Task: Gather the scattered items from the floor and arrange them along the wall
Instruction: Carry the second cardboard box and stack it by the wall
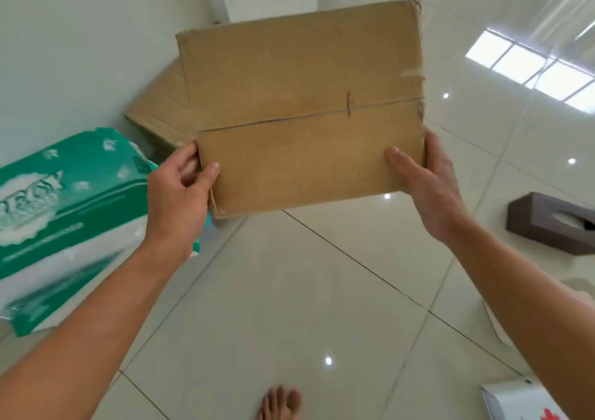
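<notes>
I hold a brown cardboard box point(302, 107) up in the air above the tiled floor, its closed flap side facing me. My left hand point(178, 194) grips its lower left corner, thumb on the front. My right hand point(428, 184) grips its lower right edge. Behind the box, a second cardboard box point(157, 110) lies on the floor against the white wall point(80, 49). A green and white plastic pack point(64, 213) stands by the wall at the left.
A dark brown tissue box point(553, 223) lies on the floor at the right. A white box with a red mark point(521, 402) sits at the bottom right. My bare foot point(280, 403) shows at the bottom. Glossy white floor tiles point(289, 307) spread below.
</notes>
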